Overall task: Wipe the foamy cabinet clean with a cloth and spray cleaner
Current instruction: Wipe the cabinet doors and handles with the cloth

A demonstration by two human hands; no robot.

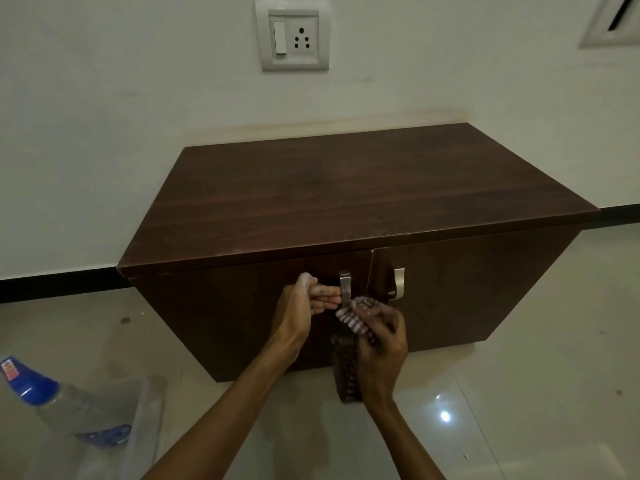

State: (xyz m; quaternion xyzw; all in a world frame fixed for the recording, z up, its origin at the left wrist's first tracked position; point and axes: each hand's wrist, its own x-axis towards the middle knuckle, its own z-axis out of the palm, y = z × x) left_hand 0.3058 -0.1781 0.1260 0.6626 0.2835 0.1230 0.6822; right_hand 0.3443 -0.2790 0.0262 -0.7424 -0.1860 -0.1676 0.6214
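White wall with a switch plate (293, 39) stands behind a low brown cabinet (346, 188), which sits on a shiny floor (519, 393). The left hand (301, 306) has its fingers curled round the left door handle (345, 282) and grips it. The right hand (381, 351) is bunched round a checked cloth (360, 317) and holds it against the door just beside that handle, with a long end hanging down. The right door handle (398, 282) is close by, and no hand touches it. I see no foam on the cabinet top, so I think the doors and handles are the part being wiped. If the left hand pulls while the right hand rubs, the door may swing open and bump the arms. The hanging end could snag on a handle. A bottle (52, 396) with a blue top lies on the floor at the left, well apart from the cabinet. I cannot tell if it is the cleaner. A foot could knock it.
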